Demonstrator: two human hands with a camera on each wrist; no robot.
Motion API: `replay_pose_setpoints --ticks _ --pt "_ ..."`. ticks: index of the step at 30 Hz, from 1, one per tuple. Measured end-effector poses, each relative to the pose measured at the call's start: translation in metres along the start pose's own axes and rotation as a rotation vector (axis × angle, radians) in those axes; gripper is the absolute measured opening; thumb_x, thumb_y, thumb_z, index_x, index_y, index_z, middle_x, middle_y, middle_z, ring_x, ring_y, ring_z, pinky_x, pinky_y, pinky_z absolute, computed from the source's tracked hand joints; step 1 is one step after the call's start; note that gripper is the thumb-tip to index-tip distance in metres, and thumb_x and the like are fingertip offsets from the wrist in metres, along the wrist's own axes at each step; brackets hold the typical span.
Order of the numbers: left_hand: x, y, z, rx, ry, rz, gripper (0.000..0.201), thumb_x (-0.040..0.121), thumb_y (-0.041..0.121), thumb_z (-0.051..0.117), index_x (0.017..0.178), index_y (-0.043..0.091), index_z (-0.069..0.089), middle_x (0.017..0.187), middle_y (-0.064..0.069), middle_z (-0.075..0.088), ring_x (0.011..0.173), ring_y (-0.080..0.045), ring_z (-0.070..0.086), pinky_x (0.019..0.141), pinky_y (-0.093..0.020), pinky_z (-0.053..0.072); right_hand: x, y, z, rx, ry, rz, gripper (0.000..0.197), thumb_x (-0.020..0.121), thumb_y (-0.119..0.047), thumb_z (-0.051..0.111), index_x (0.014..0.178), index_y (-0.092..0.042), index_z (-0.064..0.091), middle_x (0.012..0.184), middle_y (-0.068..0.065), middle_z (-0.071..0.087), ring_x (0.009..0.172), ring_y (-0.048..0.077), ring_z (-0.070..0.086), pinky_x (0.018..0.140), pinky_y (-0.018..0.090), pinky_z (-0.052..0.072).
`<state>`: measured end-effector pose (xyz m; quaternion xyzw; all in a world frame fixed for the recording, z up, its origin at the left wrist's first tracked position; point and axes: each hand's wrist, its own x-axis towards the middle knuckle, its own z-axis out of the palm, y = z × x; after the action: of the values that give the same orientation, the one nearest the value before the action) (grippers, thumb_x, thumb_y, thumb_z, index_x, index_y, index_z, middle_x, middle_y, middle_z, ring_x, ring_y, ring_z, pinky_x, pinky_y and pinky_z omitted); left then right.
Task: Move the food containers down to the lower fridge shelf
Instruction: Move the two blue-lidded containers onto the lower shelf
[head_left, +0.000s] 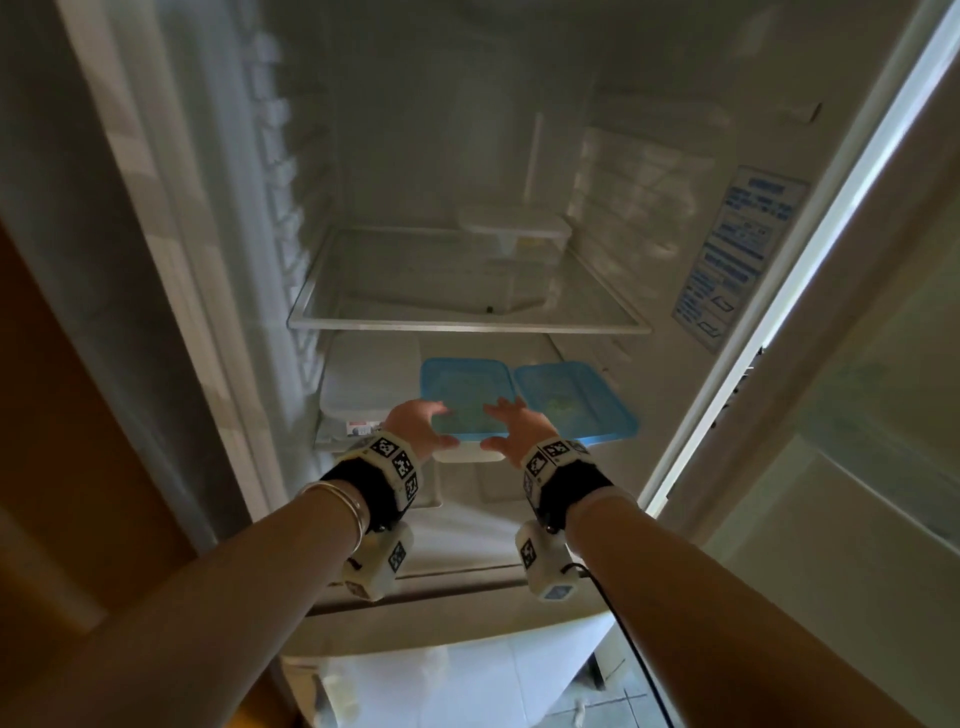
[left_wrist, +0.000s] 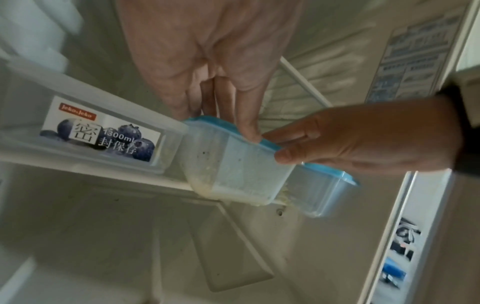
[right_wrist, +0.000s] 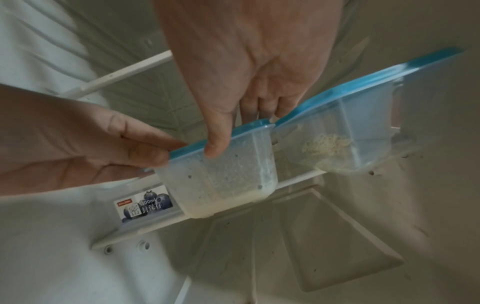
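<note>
A clear food container with a blue lid (head_left: 465, 402) stands in the middle of the lower fridge shelf (head_left: 332, 441), its front end jutting past the shelf edge. My left hand (head_left: 445, 425) and right hand (head_left: 493, 425) both pinch its near rim, fingers on the lid and thumbs on the front wall. In the wrist views the left hand (left_wrist: 228, 123) and the right hand (right_wrist: 237, 132) hold that same container (right_wrist: 223, 176). A second blue-lidded container (head_left: 571, 400) sits to its right. A white-lidded labelled container (head_left: 363, 379) sits to its left.
The upper glass shelf (head_left: 415, 291) carries one clear container (head_left: 511, 231) at its back right. The fridge door stands open at the left. A blue printed sticker (head_left: 737, 249) is on the right inner wall. A drawer cover lies below the lower shelf.
</note>
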<state>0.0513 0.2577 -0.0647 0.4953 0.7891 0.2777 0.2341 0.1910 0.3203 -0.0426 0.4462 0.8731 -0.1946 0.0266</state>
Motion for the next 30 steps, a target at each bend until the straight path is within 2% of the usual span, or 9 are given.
replay_pose_setpoints --ticks 4,9,18,25,30 --pt "0.011 0.002 -0.002 0.065 0.032 0.003 0.053 0.080 0.015 0.070 0.131 0.011 0.054 0.138 -0.009 0.054 0.127 -0.023 0.050 0.109 -0.027 0.036 0.011 -0.004 -0.007 -0.019 -0.025 0.024 0.063 0.093 -0.026 0.054 0.149 -0.019 0.026 0.156 0.005 0.025 0.144 0.023 0.026 0.117 0.032 0.022" --pt "0.029 0.006 -0.008 0.119 0.020 -0.012 0.053 0.079 0.017 0.072 0.130 0.015 0.056 0.136 -0.011 0.056 0.124 -0.025 0.054 0.109 -0.028 0.038 0.027 -0.004 -0.015 -0.053 -0.040 0.038 0.063 0.094 -0.026 0.054 0.149 -0.019 0.025 0.159 0.003 0.023 0.145 0.022 0.025 0.118 0.032 0.022" --pt "0.046 0.007 -0.007 0.110 0.025 -0.030 0.051 0.080 0.017 0.072 0.128 0.017 0.056 0.132 -0.010 0.060 0.121 -0.027 0.056 0.109 -0.033 0.041 0.046 -0.006 -0.020 -0.036 -0.040 0.055 0.062 0.093 -0.020 0.056 0.148 -0.017 0.028 0.153 0.006 0.035 0.139 0.027 0.037 0.114 0.032 0.031" --pt "0.041 0.008 -0.009 0.100 0.018 -0.038 0.049 0.082 0.018 0.069 0.128 0.014 0.056 0.133 -0.010 0.059 0.122 -0.026 0.055 0.108 -0.031 0.041 0.039 -0.008 -0.019 -0.007 -0.010 0.067 0.059 0.093 -0.024 0.054 0.147 -0.016 0.030 0.150 0.008 0.039 0.137 0.026 0.040 0.113 0.033 0.034" --pt "0.022 0.017 -0.017 0.028 0.023 -0.023 0.044 0.088 0.020 0.062 0.131 0.012 0.054 0.135 -0.010 0.057 0.125 -0.025 0.052 0.107 -0.029 0.038 0.019 -0.012 -0.025 0.008 0.059 0.053 0.052 0.096 -0.026 0.045 0.146 -0.016 0.032 0.149 0.010 0.041 0.135 0.027 0.042 0.110 0.036 0.035"
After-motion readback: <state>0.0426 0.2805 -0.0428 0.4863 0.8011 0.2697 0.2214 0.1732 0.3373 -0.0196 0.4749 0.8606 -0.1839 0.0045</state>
